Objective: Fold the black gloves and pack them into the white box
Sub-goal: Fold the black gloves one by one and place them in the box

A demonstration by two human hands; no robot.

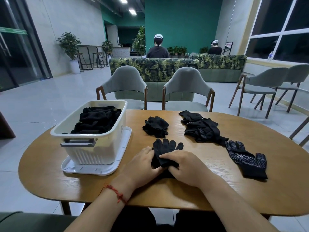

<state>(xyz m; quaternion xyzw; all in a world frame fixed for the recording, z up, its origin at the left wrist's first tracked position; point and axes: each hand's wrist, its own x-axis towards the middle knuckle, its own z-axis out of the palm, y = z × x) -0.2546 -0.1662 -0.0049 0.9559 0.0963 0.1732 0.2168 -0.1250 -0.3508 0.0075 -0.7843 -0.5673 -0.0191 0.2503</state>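
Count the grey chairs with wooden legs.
4. The left chair and right chair stand behind the table; the nearer chair and farther chair stand by the window. Others may be hidden.

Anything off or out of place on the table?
Nothing spilled or damaged. The white box stands on what looks like its lid, off-centre, so the lid sticks out on the right and front. The far glove pile is just tangled.
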